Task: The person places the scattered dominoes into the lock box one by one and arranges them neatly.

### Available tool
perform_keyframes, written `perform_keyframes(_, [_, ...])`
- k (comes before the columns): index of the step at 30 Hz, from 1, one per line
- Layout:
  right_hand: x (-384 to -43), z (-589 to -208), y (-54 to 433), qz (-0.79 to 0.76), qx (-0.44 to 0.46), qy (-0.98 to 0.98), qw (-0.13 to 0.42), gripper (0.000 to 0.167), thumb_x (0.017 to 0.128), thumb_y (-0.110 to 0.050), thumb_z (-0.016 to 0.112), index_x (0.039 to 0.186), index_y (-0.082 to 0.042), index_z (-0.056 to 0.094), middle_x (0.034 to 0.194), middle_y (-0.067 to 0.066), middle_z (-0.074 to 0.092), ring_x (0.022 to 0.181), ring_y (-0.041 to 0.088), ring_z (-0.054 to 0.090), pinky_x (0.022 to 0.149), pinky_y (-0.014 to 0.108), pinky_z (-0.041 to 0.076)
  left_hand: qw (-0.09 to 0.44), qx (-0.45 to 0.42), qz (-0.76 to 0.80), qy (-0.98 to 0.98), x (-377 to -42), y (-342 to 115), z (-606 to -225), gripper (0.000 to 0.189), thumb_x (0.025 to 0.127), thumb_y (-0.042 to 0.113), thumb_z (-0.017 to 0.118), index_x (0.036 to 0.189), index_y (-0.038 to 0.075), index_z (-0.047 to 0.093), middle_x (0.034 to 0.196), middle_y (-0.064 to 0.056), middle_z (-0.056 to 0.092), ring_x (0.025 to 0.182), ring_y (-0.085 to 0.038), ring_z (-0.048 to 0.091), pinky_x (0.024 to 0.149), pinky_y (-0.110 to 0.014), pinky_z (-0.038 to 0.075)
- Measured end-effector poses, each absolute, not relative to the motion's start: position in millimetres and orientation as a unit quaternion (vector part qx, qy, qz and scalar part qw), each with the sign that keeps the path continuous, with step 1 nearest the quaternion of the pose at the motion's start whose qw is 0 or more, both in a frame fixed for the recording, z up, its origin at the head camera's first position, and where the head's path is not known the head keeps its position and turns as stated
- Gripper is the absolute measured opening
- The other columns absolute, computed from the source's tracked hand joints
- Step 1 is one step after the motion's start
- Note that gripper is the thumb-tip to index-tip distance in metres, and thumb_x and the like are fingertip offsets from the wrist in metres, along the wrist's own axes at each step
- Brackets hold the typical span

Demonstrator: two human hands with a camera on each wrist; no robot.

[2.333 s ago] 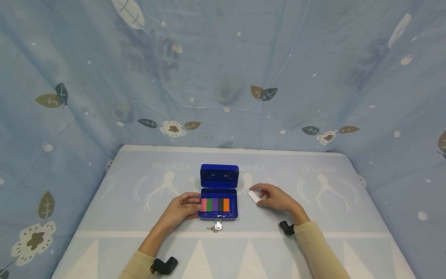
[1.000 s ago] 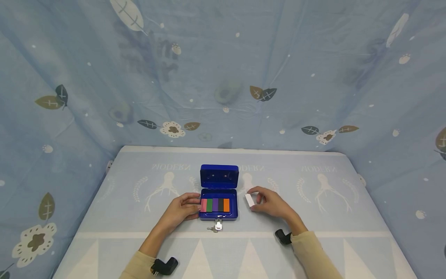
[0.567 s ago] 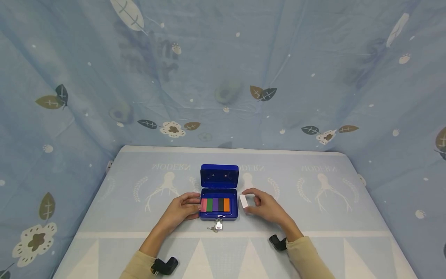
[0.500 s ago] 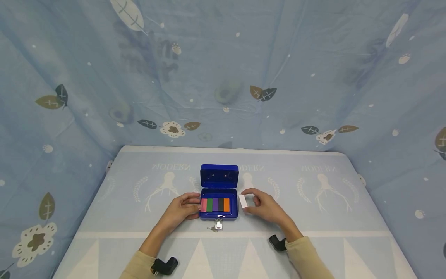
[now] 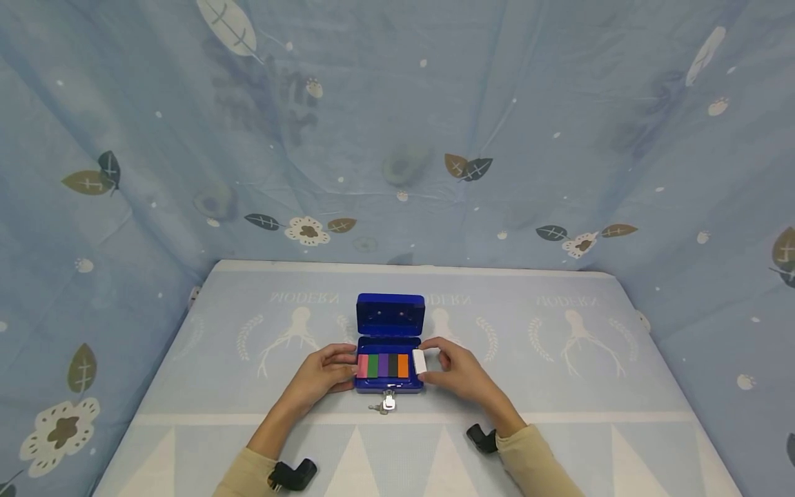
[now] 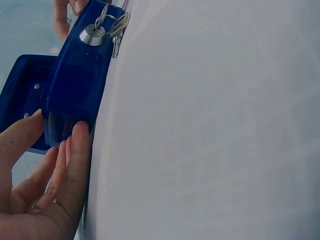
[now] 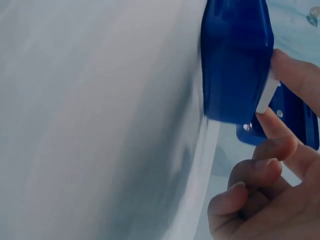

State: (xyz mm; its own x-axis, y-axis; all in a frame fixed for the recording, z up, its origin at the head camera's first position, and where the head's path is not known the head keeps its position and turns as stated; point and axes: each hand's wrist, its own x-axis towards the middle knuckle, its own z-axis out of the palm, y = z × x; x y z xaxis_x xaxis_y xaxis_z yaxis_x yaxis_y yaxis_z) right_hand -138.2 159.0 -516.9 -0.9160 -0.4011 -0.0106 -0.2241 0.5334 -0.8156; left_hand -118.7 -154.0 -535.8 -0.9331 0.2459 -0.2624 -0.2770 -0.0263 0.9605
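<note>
A small blue cash box (image 5: 390, 388) stands with its lid (image 5: 390, 314) raised. Inside, pink, green, purple, black and orange blocks (image 5: 384, 366) lie side by side. My left hand (image 5: 319, 376) holds the box's left end, fingers against the wall and thumb at the rim in the left wrist view. Between thumb and index finger, my right hand (image 5: 456, 369) pinches a white rectangular block (image 5: 419, 362). That block is over the box's right rim, tilted slightly, to the right of the orange block. The right hand's other fingers are curled in below it in the right wrist view.
A silver lock (image 5: 389, 400) with keys (image 5: 375, 407) on a ring is at the box's front. The box stands on a patterned pale tabletop (image 5: 528, 331). Blue printed fabric (image 5: 397, 138) hangs behind and at both sides.
My right hand has carried the white block leftward from the tabletop area beside the box to over its right rim. The left hand and the box have stayed in place.
</note>
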Motion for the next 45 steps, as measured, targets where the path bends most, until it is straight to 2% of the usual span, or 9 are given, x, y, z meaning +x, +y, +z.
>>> perform_keyframes(6, [-137, -518, 146, -0.43, -0.179, 0.881, 0.082, 0.045, 0.079, -0.028, 0.086, 0.119, -0.018, 0.067, 0.071, 0.002, 0.045, 0.06, 0.01, 0.038, 0.053, 0.024, 0.031, 0.182, -0.013, 0.716, 0.674, -118, -153, -535, 0.052, 0.091, 0.002, 0.071, 0.137, -0.007, 0.05, 0.123, -0.024, 0.06, 0.105, -0.027, 0.066, 0.082, -0.04, 0.06])
perform_keyframes(12, [-136, -516, 136, -0.362, -0.174, 0.913, 0.077, 0.047, 0.079, -0.029, 0.086, 0.119, -0.017, 0.065, 0.067, -0.002, 0.044, 0.058, 0.009, 0.038, 0.05, 0.024, 0.031, 0.18, -0.011, 0.715, 0.676, -118, -153, -534, 0.051, 0.091, 0.002, 0.071, 0.137, -0.008, 0.05, 0.123, -0.025, 0.059, 0.104, -0.027, 0.066, 0.081, -0.04, 0.06])
perform_keyframes(24, [-135, -500, 122, -0.207, -0.163, 0.963, 0.05, 0.048, 0.074, -0.032, 0.088, 0.114, -0.017, 0.066, 0.074, -0.003, 0.05, 0.064, 0.016, 0.045, 0.053, 0.031, 0.038, 0.185, -0.006, 0.715, 0.674, -117, -152, -530, 0.052, 0.092, 0.003, 0.07, 0.138, -0.009, 0.048, 0.125, -0.027, 0.058, 0.104, -0.026, 0.066, 0.082, -0.039, 0.06])
perform_keyframes(35, [-132, -512, 134, -0.354, -0.177, 0.916, 0.067, 0.042, 0.084, -0.025, 0.082, 0.121, -0.014, 0.065, 0.074, -0.002, 0.052, 0.061, 0.011, 0.045, 0.052, 0.026, 0.038, 0.185, -0.008, 0.717, 0.672, -116, -152, -527, 0.054, 0.093, 0.003, 0.07, 0.14, -0.009, 0.047, 0.127, -0.029, 0.057, 0.107, -0.029, 0.065, 0.083, -0.04, 0.06])
perform_keyframes(45, [-128, -513, 144, -0.415, -0.184, 0.89, 0.039, 0.039, 0.085, -0.02, 0.081, 0.12, -0.012, 0.067, 0.076, -0.01, 0.054, 0.059, 0.008, 0.046, 0.054, 0.025, 0.042, 0.177, -0.017, 0.708, 0.683, -116, -151, -531, 0.05, 0.093, 0.002, 0.07, 0.138, -0.008, 0.049, 0.124, -0.027, 0.058, 0.106, -0.029, 0.065, 0.081, -0.04, 0.06])
